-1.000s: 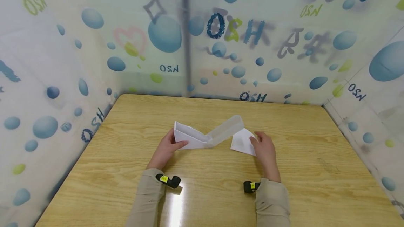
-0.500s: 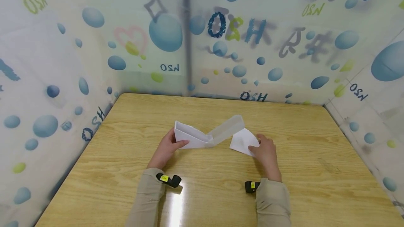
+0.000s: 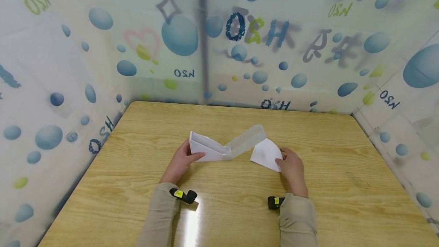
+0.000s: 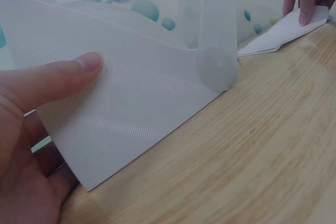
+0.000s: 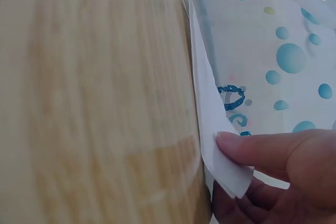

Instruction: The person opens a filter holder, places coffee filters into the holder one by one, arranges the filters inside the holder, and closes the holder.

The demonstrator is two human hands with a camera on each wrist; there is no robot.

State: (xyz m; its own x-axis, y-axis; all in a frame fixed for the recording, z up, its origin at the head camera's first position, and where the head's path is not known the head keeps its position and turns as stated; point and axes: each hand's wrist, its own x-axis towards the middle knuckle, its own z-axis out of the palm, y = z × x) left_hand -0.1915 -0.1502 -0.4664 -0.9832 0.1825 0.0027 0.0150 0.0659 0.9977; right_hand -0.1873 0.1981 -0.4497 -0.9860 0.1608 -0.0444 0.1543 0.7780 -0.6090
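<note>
Protruding from right hand [image 3: 293, 169]: paper [image 3: 266, 154], seemingly

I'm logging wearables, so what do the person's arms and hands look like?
The left sleeve and right sleeve are beige and creased. A black device with a yellow label sits at each wrist. The left hand and right hand are gloveless.

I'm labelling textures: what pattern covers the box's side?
The box shows fine parallel lines, clearest in the left wrist view.

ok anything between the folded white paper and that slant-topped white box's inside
Yes: the long translucent lid, open at the right end of the white box, juts between the opening and the folded white paper.
</note>
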